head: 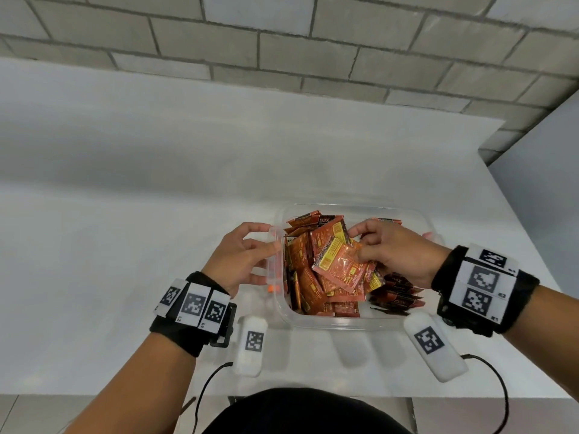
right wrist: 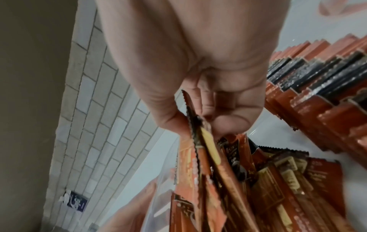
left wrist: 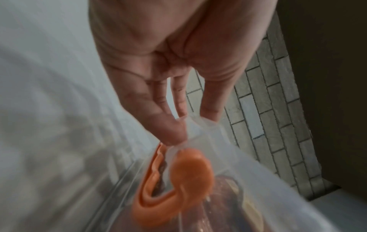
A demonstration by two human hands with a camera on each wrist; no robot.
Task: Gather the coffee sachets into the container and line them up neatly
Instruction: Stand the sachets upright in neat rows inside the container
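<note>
While my right hand (head: 387,249) pinches a sachet (head: 343,267) over the container (head: 326,322), the head view shows me the main risk: the loose heap inside leans every way, so pushing this one in could topple its neighbours or wedge it crooked. My left hand (head: 241,258) rests against the container's left wall with fingers nearly straight; if it slips, the container may slide on the surface (head: 125,245). Orange sachets fill the left and middle in a jumble, while darker ones lie stacked in a row at the right.

From the left wrist, I see my fingers (left wrist: 168,128) touching the clear rim (left wrist: 198,125), not curled round it, beside an orange clip (left wrist: 190,169). That is a light hold, so a hard shove from the other side could shift things.

From the right wrist, thumb and fingers (right wrist: 232,122) clamp the sachet's serrated edge (right wrist: 192,119) just above the jumble, with the tidy row (right wrist: 317,94) off to the side.
</note>
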